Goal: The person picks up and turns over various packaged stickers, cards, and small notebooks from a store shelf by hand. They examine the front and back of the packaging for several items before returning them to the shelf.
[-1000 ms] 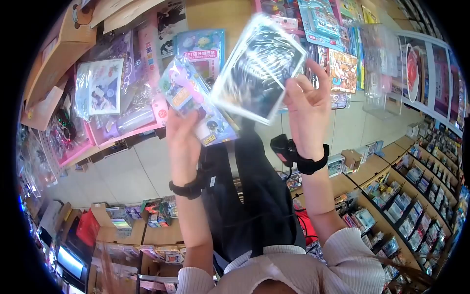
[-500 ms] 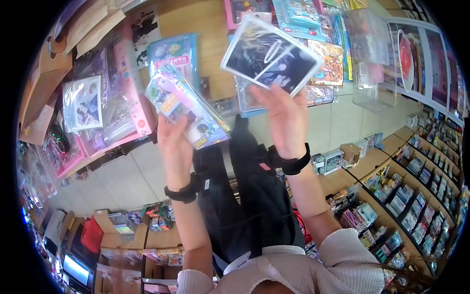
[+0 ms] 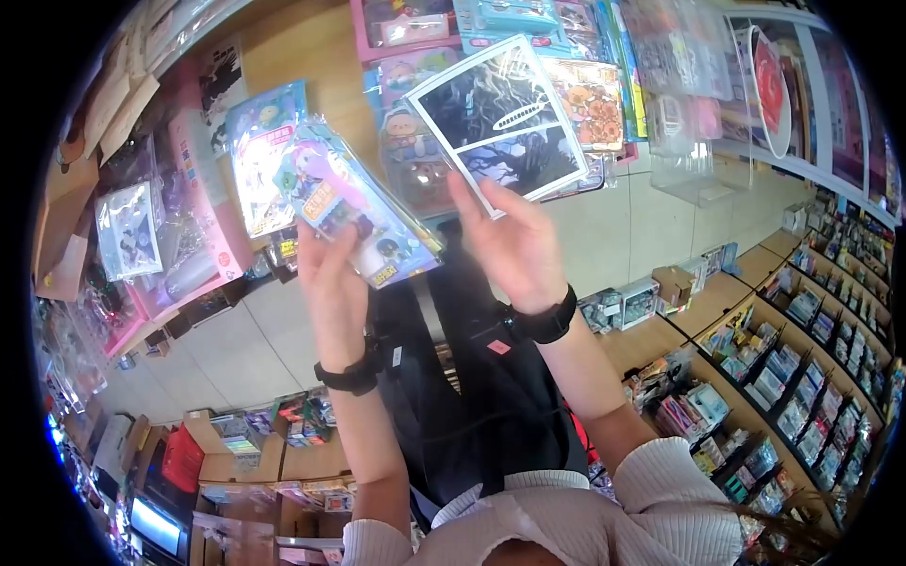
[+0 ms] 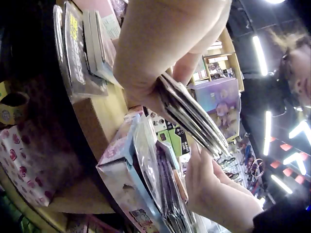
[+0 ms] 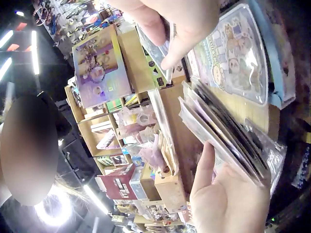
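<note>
In the head view my left hand grips a fanned stack of flat sticker packets by the lower left edge, a bright cartoon design uppermost. The right wrist view shows the stack's several layers edge-on, with the left thumb along one side. My right hand pinches the lower edge of a white-bordered picture packet. Its front has two dark black-and-white pictures. This packet is raised to the right of the stack and overlaps goods on the display. A blue-edged sticker packet lies behind the stack.
On the left stands a pink display box with plastic-wrapped goods. Clear plastic boxes stand at the right of the counter, beside a white-framed case. Shelves of small packets run behind the person on the right.
The right hand has moved left and turned the picture packet, so its pictures now face the head camera with less glare. The left hand still holds the stack. The head view has shifted right.
</note>
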Demonstrator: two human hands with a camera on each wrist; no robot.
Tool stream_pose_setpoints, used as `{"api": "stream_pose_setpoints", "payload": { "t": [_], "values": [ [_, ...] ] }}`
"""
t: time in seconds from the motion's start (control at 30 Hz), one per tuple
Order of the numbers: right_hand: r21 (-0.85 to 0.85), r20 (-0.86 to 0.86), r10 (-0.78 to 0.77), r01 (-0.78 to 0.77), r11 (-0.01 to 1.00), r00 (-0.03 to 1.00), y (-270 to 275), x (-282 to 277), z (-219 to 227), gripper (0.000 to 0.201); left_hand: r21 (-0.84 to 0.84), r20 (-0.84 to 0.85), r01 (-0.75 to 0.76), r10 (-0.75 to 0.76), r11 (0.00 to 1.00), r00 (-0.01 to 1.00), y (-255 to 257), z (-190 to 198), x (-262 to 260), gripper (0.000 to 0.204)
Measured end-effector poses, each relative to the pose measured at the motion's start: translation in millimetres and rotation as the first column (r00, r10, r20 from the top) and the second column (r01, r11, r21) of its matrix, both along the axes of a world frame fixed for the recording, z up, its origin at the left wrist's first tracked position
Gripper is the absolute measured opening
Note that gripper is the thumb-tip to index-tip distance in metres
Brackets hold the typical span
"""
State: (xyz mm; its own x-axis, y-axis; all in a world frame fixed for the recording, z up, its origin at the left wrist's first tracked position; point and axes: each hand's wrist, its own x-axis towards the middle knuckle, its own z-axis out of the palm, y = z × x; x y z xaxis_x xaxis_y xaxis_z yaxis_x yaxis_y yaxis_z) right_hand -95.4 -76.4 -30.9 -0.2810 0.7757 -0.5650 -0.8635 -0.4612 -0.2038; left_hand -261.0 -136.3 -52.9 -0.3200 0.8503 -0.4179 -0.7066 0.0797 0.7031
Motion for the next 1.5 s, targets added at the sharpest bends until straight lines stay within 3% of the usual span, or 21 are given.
{"api": "stream_pose_setpoints", "payload": {
  "t": [0.63,1.03,1.27,1.5],
  "values": [
    [0.012,0.072,0.091,-0.092,0.996,0.993,15.0,49.3,-8.6,0.022,-0.036,-0.055,-0.029,0.027,0.999,0.998,20.8,-0.2,51.7,0.044],
    [0.015,0.121,0.134,-0.137,0.990,0.984,15.6,49.2,-10.7,0.019,-0.031,-0.069,-0.048,0.046,0.998,0.997,22.4,4.4,52.7,0.043],
    [0.003,0.105,0.164,-0.165,0.986,0.981,19.0,42.3,1.8,0.033,-0.028,-0.083,-0.044,0.042,0.999,0.996,20.6,4.7,47.4,0.043],
    [0.023,0.106,0.226,-0.229,0.973,0.968,14.0,40.7,-3.2,0.032,-0.035,-0.066,-0.043,0.041,0.998,0.997,15.9,3.8,42.5,0.044]
  ]
}}
